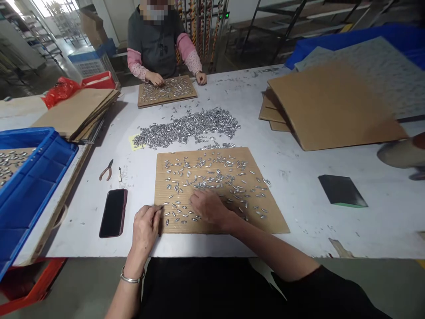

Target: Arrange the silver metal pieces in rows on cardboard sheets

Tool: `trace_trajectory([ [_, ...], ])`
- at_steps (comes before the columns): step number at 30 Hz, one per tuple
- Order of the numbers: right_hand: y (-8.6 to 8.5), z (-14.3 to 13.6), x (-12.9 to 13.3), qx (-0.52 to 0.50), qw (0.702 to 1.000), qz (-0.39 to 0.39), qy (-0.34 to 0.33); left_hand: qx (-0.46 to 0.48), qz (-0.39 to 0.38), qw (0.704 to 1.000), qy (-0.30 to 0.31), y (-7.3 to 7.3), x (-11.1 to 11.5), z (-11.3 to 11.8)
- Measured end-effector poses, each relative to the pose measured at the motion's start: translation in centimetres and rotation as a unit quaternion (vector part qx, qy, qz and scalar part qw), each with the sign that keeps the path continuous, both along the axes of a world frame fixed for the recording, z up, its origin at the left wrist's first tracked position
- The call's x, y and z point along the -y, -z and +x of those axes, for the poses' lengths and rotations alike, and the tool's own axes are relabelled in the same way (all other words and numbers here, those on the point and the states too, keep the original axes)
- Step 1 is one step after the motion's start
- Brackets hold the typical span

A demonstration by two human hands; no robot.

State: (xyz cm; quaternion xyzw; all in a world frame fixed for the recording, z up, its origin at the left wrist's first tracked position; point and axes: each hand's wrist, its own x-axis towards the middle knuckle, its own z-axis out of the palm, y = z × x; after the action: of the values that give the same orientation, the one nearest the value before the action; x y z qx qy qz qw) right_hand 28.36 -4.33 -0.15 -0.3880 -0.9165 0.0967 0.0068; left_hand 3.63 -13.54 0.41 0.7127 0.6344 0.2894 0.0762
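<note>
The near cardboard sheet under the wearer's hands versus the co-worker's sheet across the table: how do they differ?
The near cardboard sheet looks larger in this view; the co-worker's sheet looks smaller. The silver pieces lie scattered with bare cardboard between them on the near sheet, while the far sheet is densely covered. The left hand rests at the near sheet's edge and the right hand lies on it. Both are brown corrugated board on the white table.

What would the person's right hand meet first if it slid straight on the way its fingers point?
The right hand points up-left across the cardboard sheet, so it would probably meet the small silvery metal pieces scattered just ahead of its fingertips.
</note>
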Motion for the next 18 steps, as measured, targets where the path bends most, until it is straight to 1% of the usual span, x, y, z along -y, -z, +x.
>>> trace_trajectory([
  [5,-0.28,0.19,0.65,0.016,0.997,-0.066,0.039,0.004,-0.01,1.0,-0.005,0.53,0.32,-0.32],
  [9,-0.33,0.36,0.87,-0.011,0.997,-0.049,0.063,0.009,-0.016,1.0,-0.007,0.6,-0.02,-0.27],
  [15,0.02,0.27,0.04,0.001,0.999,-0.038,0.012,0.012,-0.013,1.0,-0.007,0.79,-0.2,-0.17],
  [18,0.04,0.69,0.35,0.0,0.999,-0.045,0.016,0.016,-0.017,1.0,-0.016,0.95,0.1,-0.36],
])
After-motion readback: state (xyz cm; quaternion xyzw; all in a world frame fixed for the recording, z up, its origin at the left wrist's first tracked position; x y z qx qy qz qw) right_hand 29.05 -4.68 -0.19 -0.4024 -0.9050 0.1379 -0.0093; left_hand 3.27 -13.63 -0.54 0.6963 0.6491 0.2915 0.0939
